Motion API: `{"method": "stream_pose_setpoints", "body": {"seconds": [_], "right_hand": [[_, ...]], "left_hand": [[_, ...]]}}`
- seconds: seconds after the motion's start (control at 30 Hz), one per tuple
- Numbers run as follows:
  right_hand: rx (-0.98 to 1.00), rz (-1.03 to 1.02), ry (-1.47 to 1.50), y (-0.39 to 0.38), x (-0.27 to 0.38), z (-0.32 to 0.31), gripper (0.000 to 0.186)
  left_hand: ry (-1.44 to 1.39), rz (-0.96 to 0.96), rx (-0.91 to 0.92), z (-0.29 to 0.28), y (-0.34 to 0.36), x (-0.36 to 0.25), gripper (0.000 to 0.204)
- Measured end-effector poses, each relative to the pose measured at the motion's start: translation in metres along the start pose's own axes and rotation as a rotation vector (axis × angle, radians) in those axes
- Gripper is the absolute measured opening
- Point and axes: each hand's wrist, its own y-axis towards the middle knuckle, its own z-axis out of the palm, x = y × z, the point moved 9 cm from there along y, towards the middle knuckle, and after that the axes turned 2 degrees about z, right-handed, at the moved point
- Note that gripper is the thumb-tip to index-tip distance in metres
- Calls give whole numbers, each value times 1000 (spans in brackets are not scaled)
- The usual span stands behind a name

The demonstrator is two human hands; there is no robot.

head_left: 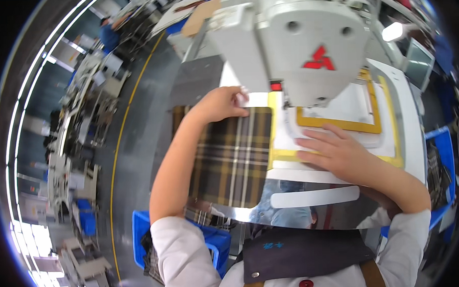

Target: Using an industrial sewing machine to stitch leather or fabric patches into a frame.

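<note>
My left hand (222,104) is at the top edge of a plaid fabric piece (230,163) in brown, black, mustard and white. Its fingers are curled in, with the thumb by the fabric's edge. A small whitish bit shows at the fingertips; what they grip is unclear. My right hand (336,152) lies flat, fingers spread, on a white template sheet (291,166) edged with yellow strips. Right above it, a yellow frame (340,125) rests on the template under the white sewing machine head (314,49). Neither hand touches the machine head.
A shiny metal plate with a white strip (315,196) forms the near table edge. Blue bins (218,245) holding plaid fabric stand at lower left and at right (444,141). Left of a yellow floor line (119,142) are workbenches and a seated person (109,35).
</note>
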Motion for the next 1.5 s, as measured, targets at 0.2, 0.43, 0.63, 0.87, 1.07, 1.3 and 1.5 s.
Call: {"method": "stream_pose_setpoints", "body": {"seconds": [0.2, 0.43, 0.63, 0.87, 1.07, 1.3, 1.5], "right_hand": [[-128, -227, -384, 54, 23, 34, 38], [2, -222, -236, 68, 22, 45, 28], [-68, 1, 15, 55, 4, 36, 28], [-161, 18, -162, 18, 6, 15, 21], [-61, 221, -251, -82, -26, -10, 27], [-213, 555, -134, -143, -62, -45, 16], [-462, 1026, 185, -164, -167, -43, 15]], "left_hand": [[-209, 123, -69, -1, 7, -22, 38], [-414, 30, -22, -8, -5, -23, 39], [-141, 219, -197, -15, 18, -34, 38], [250, 313, -342, -6, 35, -23, 44], [-10, 117, -4, 5, 32, -35, 34], [182, 493, -489, 49, 74, -49, 27], [165, 504, -480, 51, 36, -47, 27]]}}
